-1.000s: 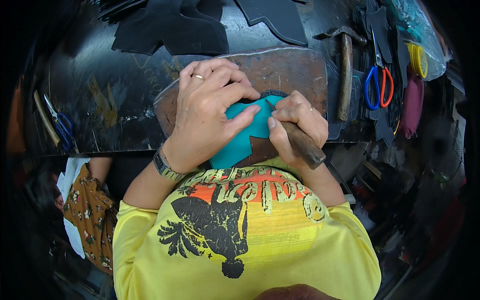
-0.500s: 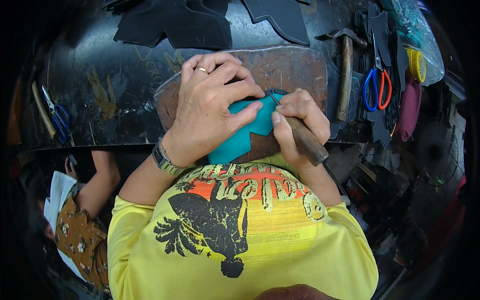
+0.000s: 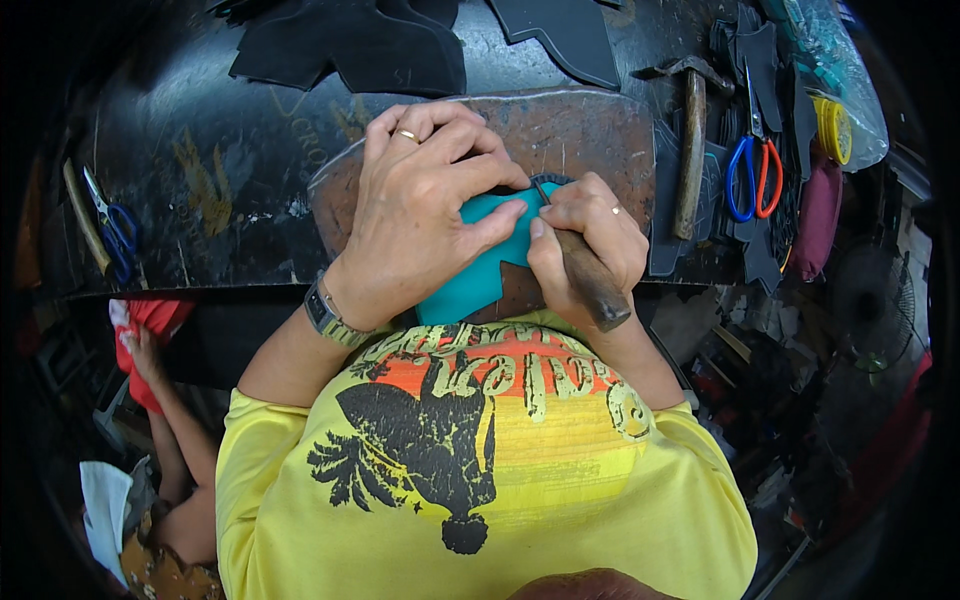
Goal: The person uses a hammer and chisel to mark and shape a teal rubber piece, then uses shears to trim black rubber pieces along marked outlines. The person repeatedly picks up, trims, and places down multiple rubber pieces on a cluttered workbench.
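Observation:
A flat teal piece of sheet material [image 3: 462, 288], with a dark pleated strip along its curved far edge, lies on a worn brown board [image 3: 600, 125]. My left hand [image 3: 425, 185] rests over the piece, fingers curled, with thumb and index finger pinching it down near that edge. My right hand [image 3: 598, 230] is wrapped round the wooden handle of an awl [image 3: 592, 280]. Its thin metal tip touches the dark pleated edge, close beside my left index fingertip. The underside of the piece is hidden.
Black cut pieces [image 3: 350, 50] lie at the table's far side. To the right are a hammer [image 3: 690, 155], red-and-blue scissors [image 3: 753, 170] and a yellow spool [image 3: 831, 131]. Blue-handled scissors [image 3: 118, 240] lie at far left. Another person's arm [image 3: 165, 375] holds red cloth below the table edge.
My right hand and the awl have shifted slightly left along the pleated edge. My left hand stays nearly still. At lower left the other person has moved, and red cloth has come into view.

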Tool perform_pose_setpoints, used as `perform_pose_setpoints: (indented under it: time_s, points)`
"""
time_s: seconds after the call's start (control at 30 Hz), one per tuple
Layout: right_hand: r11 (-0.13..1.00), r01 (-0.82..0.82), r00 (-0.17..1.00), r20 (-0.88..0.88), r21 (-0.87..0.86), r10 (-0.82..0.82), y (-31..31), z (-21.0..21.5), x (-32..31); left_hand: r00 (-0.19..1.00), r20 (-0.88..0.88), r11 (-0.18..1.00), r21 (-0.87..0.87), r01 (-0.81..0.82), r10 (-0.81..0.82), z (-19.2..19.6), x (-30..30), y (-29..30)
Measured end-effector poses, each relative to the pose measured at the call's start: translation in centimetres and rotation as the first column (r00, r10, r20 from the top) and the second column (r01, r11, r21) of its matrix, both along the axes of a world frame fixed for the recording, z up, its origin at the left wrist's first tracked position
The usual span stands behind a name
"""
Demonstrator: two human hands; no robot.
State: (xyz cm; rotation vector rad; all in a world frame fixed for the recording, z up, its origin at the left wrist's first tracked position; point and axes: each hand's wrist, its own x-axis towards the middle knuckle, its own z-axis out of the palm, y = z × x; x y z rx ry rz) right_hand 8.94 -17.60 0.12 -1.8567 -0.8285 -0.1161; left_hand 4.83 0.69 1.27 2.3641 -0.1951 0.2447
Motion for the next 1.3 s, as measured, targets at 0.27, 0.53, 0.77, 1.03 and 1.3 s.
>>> perform_pose_setpoints:
  time_s: [0.27,0.53,0.77,1.03,1.3]
  points:
    - [1.0,-0.018,1.0,-0.01,-0.023,0.018,-0.1,0.2,-0.1,0.973,-0.037,0.961,0.166,-0.22,0.229,1.9,-2.7,1.2]
    - [1.0,-0.009,0.999,-0.041,-0.016,0.008,-0.2,0.3,-0.2,0.969,-0.128,0.973,0.121,-0.197,0.212,2.3,-3.4,0.6]
    - [1.0,-0.009,1.0,-0.016,0.026,0.01,-0.1,0.2,-0.1,0.946,-0.241,0.976,0.091,-0.199,0.216,3.1,-2.8,0.3]
    - [0.999,-0.021,0.998,-0.051,0.027,0.022,-0.6,0.1,-0.1,0.893,-0.407,0.974,-0.026,-0.223,0.194,3.7,-2.0,0.1]
    - [0.996,-0.087,0.996,-0.005,-0.006,0.087,-1.1,0.5,0.2,0.911,-0.398,0.994,0.018,-0.111,0.109,3.4,-1.6,0.7]
